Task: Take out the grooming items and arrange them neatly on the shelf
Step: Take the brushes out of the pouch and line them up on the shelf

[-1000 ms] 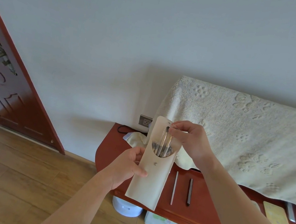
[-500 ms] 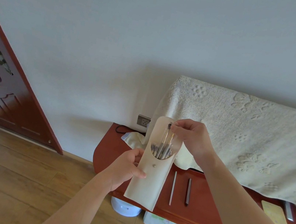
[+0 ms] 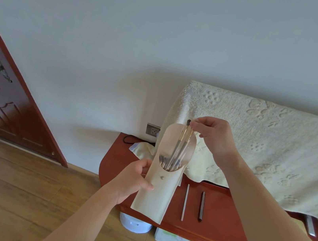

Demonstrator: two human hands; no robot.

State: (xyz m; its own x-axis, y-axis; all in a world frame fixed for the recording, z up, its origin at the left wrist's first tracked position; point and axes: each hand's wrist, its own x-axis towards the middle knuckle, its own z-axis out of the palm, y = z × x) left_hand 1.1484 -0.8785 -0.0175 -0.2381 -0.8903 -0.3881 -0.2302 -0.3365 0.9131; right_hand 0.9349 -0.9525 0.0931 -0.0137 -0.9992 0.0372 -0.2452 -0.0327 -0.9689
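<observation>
Behind everything is a bare white wall, with a dark red door [image 3: 1, 99] standing off to the left and a wooden floor below. Against the wall sits a red shelf [image 3: 220, 211], and a cream towel [image 3: 264, 149] drapes over something at its back.

From the head camera, the only view on offer, the left hand [image 3: 134, 179] is closed around the lower left edge of a cream pouch [image 3: 161, 185], holding it upright and tilted a little, above the near edge of the shelf. The right hand [image 3: 211, 139] is up at the pouch mouth, thumb and forefinger pinched on the top of one brush [image 3: 182, 143], whose long axis runs down into the pouch, almost in line with it. So the brush lies straight below the right fingers, and I'd judge the pull must go up along that line to clear the opening. The right hand is plainly the nearer one; the left only steadies.

Counting: one pouch; two brushes stand tall with gold collars, and a cluster of shorter handles [image 3: 165, 161] sits lower, too crowded to number. On the shelf already lie two thin sticks side by side, a pale stick [image 3: 185, 202] and a dark stick [image 3: 202, 206], parallel and a little apart. A grey flat piece [image 3: 310, 225] shows at the far right.
</observation>
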